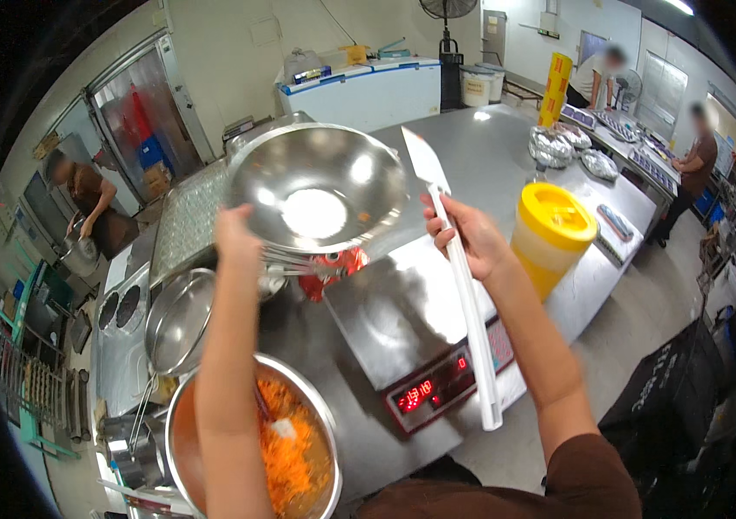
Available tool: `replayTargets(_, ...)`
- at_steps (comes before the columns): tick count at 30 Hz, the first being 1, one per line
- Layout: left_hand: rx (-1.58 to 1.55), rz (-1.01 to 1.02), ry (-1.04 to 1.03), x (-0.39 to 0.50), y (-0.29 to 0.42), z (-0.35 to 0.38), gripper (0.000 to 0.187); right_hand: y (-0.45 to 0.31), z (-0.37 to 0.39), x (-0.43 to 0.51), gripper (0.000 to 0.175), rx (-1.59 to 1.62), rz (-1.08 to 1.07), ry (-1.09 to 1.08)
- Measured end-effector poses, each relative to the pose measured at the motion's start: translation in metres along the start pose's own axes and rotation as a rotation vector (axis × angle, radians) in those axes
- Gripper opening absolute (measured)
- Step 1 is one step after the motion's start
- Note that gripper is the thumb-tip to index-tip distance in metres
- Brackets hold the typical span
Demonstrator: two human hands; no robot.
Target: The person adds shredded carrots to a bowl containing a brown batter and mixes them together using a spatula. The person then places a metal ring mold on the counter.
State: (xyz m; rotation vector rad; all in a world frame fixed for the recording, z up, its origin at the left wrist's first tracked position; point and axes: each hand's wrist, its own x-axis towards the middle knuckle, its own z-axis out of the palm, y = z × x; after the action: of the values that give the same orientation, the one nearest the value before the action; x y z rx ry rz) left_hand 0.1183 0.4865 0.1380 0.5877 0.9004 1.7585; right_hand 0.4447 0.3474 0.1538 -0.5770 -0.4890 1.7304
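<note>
My left hand (238, 240) grips the near-left rim of a wide stainless steel mixing bowl (316, 175), which is tilted towards me. A few orange specks cling to its inside. In my right hand (471, 237) is a long white spatula (465, 292), blade up, its handle end pointing down past the digital scale (400, 324). The scale's steel platform carries nothing, and its red display is lit. Below my left forearm, a large steel bowl (329, 415) holds shredded orange food, probably carrot, in brownish liquid with a pale lump. My forearm hides part of it.
A yellow-lidded container (553, 240) stands right of the scale. Foil-wrapped bundles (551, 146) and a yellow roll box (556, 87) are farther back. A steel strainer (179, 321) lies at left. A red packet (332, 269) sits behind the scale. Co-workers stand left and far right.
</note>
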Motion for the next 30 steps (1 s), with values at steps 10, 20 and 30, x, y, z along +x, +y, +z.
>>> replayTargets(10, -0.209, -0.078, 0.223, 0.002, -0.241, 0.14, 0.061, -0.019, -0.101, 0.111, 0.02, -0.05, 0.075, 0.164)
replayTargets(20, 0.298, -0.462, 0.059, 0.032, -0.3, 0.139, 0.047, -0.021, -0.152, 0.17, 0.035, -0.073, 0.093, 0.26)
replayTargets(30, 1.239, 0.191, -0.608, -0.03, -0.094, 0.049, 0.033, -0.048, -0.152, 0.219, 0.04, -0.9, -0.243, 0.417)
